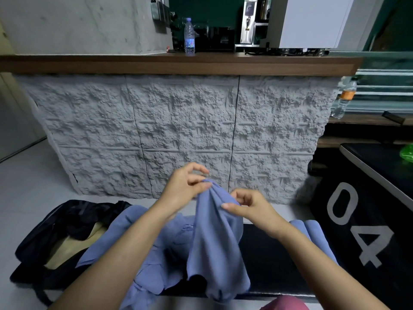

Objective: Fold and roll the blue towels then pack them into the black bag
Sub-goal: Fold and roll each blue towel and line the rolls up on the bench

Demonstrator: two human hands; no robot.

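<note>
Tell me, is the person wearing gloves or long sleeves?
No gloves, no sleeves in view. The left hand and right hand are bare, and so are the left forearm and right forearm down to the picture's edge. No watch, bracelet or ring shows. A bit of pinkish-red clothing peeks in at the bottom.

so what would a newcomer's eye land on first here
First the two hands mid-frame: the left hand and right hand pinch a blue towel by its top so it hangs bunched. Next, the open black bag at lower left, beside a heap of blue towels, and the big white 04 on the black surface at right.
</note>
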